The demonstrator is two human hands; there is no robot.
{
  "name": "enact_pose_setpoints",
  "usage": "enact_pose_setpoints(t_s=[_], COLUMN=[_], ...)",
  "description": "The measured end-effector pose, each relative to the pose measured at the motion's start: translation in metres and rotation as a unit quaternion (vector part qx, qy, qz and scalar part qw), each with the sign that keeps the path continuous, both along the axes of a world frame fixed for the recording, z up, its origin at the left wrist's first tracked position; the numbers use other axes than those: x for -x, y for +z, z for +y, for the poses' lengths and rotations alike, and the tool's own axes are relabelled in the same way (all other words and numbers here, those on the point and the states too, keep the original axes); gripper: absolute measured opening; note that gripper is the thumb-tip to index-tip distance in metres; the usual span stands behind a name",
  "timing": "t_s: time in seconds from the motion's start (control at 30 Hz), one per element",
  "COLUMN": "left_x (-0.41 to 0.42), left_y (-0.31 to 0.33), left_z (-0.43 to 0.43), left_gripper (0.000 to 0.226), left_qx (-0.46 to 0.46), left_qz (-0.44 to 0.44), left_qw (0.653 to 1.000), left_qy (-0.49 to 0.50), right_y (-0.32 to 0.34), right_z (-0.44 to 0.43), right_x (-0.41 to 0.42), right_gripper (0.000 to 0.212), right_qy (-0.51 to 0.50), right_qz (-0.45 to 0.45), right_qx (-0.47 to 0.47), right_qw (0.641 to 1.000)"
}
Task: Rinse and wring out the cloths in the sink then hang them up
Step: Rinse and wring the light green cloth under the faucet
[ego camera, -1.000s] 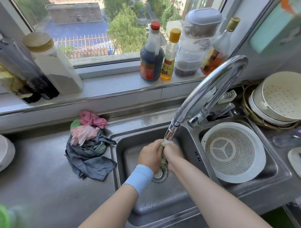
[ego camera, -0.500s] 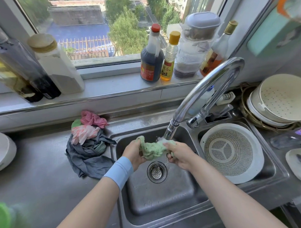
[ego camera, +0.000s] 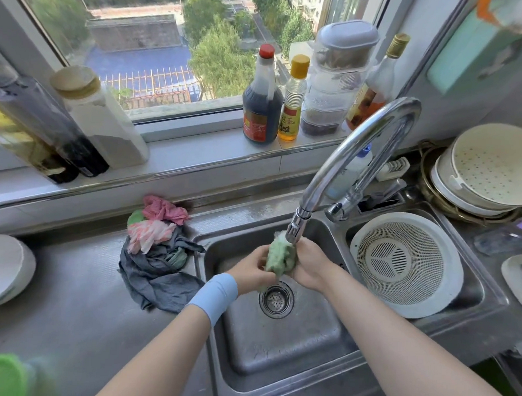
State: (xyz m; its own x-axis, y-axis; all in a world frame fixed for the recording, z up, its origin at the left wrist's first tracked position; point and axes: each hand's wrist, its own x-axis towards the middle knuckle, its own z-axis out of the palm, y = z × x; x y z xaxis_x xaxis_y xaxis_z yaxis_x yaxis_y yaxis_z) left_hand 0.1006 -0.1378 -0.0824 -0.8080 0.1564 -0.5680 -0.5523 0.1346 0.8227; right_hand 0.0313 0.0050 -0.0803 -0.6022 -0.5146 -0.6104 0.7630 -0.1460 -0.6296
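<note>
- Sink [ego camera: 278, 346]: its drain [ego camera: 276, 299] sits directly under the hands.
- Pile of cloths [ego camera: 160, 253] lies on the worktop [ego camera: 72, 309] left of the sink, nearer the left hand [ego camera: 253, 270].
- Green cloth [ego camera: 281, 257]: bunched, long axis upright under the faucet [ego camera: 359, 154]. Each grip is clamped on it, left hand one side, right hand [ego camera: 310, 264] the other.

Green cloth [ego camera: 281, 257] now bunched, not spread

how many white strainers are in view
2. A slotted strainer lies in the right basin of the sink; a dotted strainer tops the stack of bowls at far right. Others may be hidden in that stack.
</note>
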Motion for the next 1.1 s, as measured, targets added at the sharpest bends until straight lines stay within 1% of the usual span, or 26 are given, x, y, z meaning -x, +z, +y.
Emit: enact_pose_setpoints(t_s=[0.03, 0.1, 0.17, 0.23, 0.27, 0.33, 0.4, 0.43, 0.47, 0.53, 0.6, 0.63, 0.67, 0.7, 0.73, 0.77, 0.8, 0.83, 0.87, 0.9, 0.93, 1.0, 1.03, 1.07, 1.1], left_x=[-0.001, 0.001, 0.006, 0.012, 0.016, 0.02, 0.021, 0.022, 0.022, 0.023, 0.02, 0.017, 0.013, 0.01, 0.009, 0.008, 0.008, 0.008, 0.008, 0.009, 0.01, 0.01, 0.01, 0.008, 0.007], left_y=[-0.002, -0.006, -0.008, -0.009, -0.009, -0.009, -0.008, -0.008, -0.009, -0.008, -0.008, -0.008, -0.008, -0.009, -0.011, -0.016, -0.02, -0.022, -0.02, -0.02, -0.019, -0.023, -0.025, -0.027, -0.03], left_z=[0.0, -0.001, -0.004, -0.01, -0.012, -0.013, -0.011, -0.01, -0.01, -0.01, -0.01, -0.011, -0.013, -0.014, -0.015, -0.017, -0.018, -0.019, -0.02, -0.021, -0.021, -0.026, -0.03, -0.034, -0.037], left_gripper=[0.06, 0.051, 0.036, 0.018, 0.013, 0.018, 0.026, 0.029, 0.03, 0.028, 0.024, 0.032, 0.046, 0.055, 0.054, 0.045, 0.035, 0.03, 0.032, 0.04, 0.049, 0.065, 0.067, 0.065, 0.057], left_qx=[0.037, 0.079, 0.106, 0.118, 0.122, 0.13, 0.125, 0.115, 0.095, 0.048, 0.031, 0.043, 0.062, 0.074, 0.074, 0.066, 0.057, 0.046, 0.044, 0.053, 0.082, 0.174, 0.208, 0.211, 0.172], left_qz=[0.006, 0.018, 0.024, 0.027, 0.024, 0.003, -0.025, -0.037, -0.047, -0.065, -0.082, -0.087, -0.087, -0.079, -0.068, -0.059, -0.059, -0.068, -0.086, -0.105, -0.12, -0.122, -0.116, -0.108, -0.099], left_qw=[0.999, 0.997, 0.993, 0.992, 0.992, 0.991, 0.991, 0.991, 0.99, 0.987, 0.984, 0.986, 0.989, 0.992, 0.993, 0.994, 0.994, 0.993, 0.991, 0.989, 0.986, 0.975, 0.968, 0.967, 0.973], left_qy=[-0.018, 0.01, 0.044, 0.037, 0.026, 0.021, 0.041, 0.062, 0.087, 0.14, 0.155, 0.136, 0.101, 0.072, 0.06, 0.064, 0.074, 0.085, 0.09, 0.088, 0.08, 0.07, 0.081, 0.097, 0.121], right_y=[-0.001, 0.0, -0.002, -0.005, -0.008, -0.009, -0.008, -0.01, -0.011, -0.013, -0.014, -0.016, -0.016, -0.016, -0.014, -0.012, -0.01, -0.007, -0.004, -0.002, -0.001, -0.002, -0.002, 0.0, 0.001], right_z=[0.004, 0.013, 0.024, 0.035, 0.041, 0.048, 0.053, 0.057, 0.06, 0.064, 0.065, 0.064, 0.061, 0.058, 0.054, 0.049, 0.043, 0.037, 0.028, 0.021, 0.014, 0.005, 0.004, 0.005, 0.006], right_x=[0.001, 0.003, 0.007, 0.009, 0.01, 0.01, 0.008, 0.007, 0.007, 0.004, 0.003, 0.004, 0.005, 0.005, 0.005, 0.004, 0.003, 0.002, 0.0, -0.001, -0.001, 0.002, 0.003, 0.005, 0.006], right_gripper=[0.017, 0.012, 0.011, 0.004, 0.013, 0.033, 0.052, 0.058, 0.059, 0.048, 0.033, 0.026, 0.02, 0.015, 0.019, 0.03, 0.041, 0.047, 0.047, 0.046, 0.044, 0.041, 0.036, 0.028, 0.021], right_qy=[0.019, 0.043, 0.061, 0.083, 0.088, 0.09, 0.137, 0.169, 0.185, 0.174, 0.133, 0.102, 0.068, 0.039, 0.025, 0.024, 0.042, 0.06, 0.067, 0.057, 0.034, 0.0, -0.006, -0.006, -0.008], right_qz=[0.005, 0.013, 0.044, 0.092, 0.114, 0.158, 0.231, 0.259, 0.272, 0.281, 0.308, 0.318, 0.313, 0.297, 0.274, 0.258, 0.248, 0.238, 0.217, 0.185, 0.136, 0.032, -0.001, -0.02, -0.038], right_qx=[0.014, -0.02, -0.115, -0.227, -0.275, -0.36, -0.445, -0.466, -0.466, -0.414, -0.374, -0.364, -0.352, -0.339, -0.334, -0.339, -0.356, -0.373, -0.38, -0.37, -0.338, -0.237, -0.184, -0.146, -0.112], right_qw=[1.0, 0.999, 0.99, 0.966, 0.951, 0.915, 0.854, 0.829, 0.821, 0.848, 0.865, 0.869, 0.879, 0.892, 0.901, 0.904, 0.9, 0.895, 0.896, 0.909, 0.93, 0.971, 0.983, 0.989, 0.993])
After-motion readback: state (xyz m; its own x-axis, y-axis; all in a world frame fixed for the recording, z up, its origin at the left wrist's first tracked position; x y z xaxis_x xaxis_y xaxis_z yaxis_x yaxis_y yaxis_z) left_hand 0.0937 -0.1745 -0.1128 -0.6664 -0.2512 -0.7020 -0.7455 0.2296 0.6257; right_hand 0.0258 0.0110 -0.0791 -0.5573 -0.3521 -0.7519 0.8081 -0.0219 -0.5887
